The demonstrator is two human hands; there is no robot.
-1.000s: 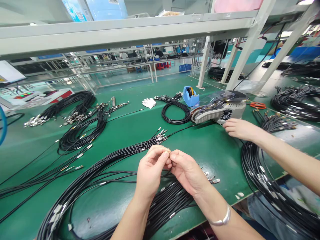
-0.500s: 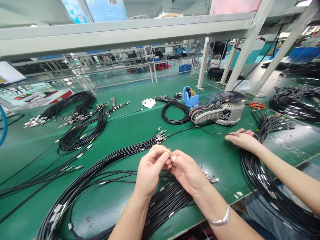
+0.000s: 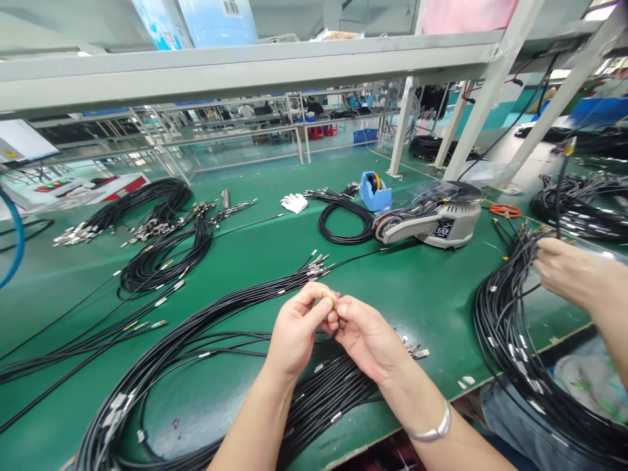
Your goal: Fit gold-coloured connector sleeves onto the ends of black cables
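Note:
My left hand (image 3: 299,327) and my right hand (image 3: 366,333) meet in front of me, thumbs and fingertips pinched together. Between them is a small gold-coloured cable connector (image 3: 335,306), mostly covered by the fingers. Under my wrists lies a bundle of black cables (image 3: 328,399) with metal ends showing past my right hand. Another black cable bundle (image 3: 206,314) curves round from the left, its tips just beyond my hands. A metal bracelet (image 3: 434,428) circles my right wrist.
At the right, a co-worker's hand (image 3: 569,271) holds a black cable upright above a cable bundle (image 3: 500,314). Behind my hands stand a grey tape dispenser machine (image 3: 441,219), a blue tape holder (image 3: 375,191), a coiled cable (image 3: 346,222) and a white glove (image 3: 294,203). A shelf beam (image 3: 255,69) crosses above.
The co-worker's hand has moved right, away from the tape machine, and now holds a cable upright. My hands stay pinched at nearly the same spot; the view has shifted slightly.

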